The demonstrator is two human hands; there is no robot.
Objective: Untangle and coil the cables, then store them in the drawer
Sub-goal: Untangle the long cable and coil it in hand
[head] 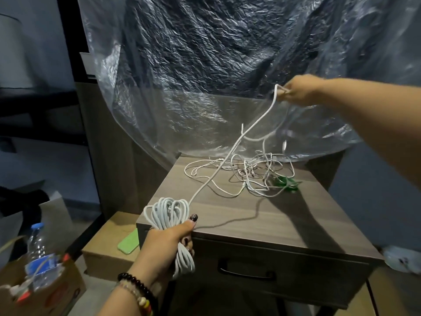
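Biggest thing in view is that crinkly clear plastic sheet (pixel 205 65) draped over something dark behind the wooden cabinet (pixel 284 224), hanging down to its back edge. The cabinet's drawer (pixel 284 277) is closed, black handle facing you.

On top, toward the back, sits the tangle of thin white cables (pixel 250 174), loops crossing all over each other, with a small green thing (pixel 286 182) just beside it on the right. Can't really tell what that is, maybe a tie or wrapper.

Your left hand (pixel 168 240) is clenched around a coil of thicker white cable (pixel 168 213) at the cabinet's front left corner, loops sticking out above and below your fist. From the coil one strand (pixel 227 160) runs up over the tangle to your right hand (pixel 300 90), which pinches it up in the air in front of the plastic.

Down left: a cardboard box (pixel 54 290) with a water bottle (pixel 38 254), and a green phone (pixel 128 244) lying on another box (pixel 102 254).
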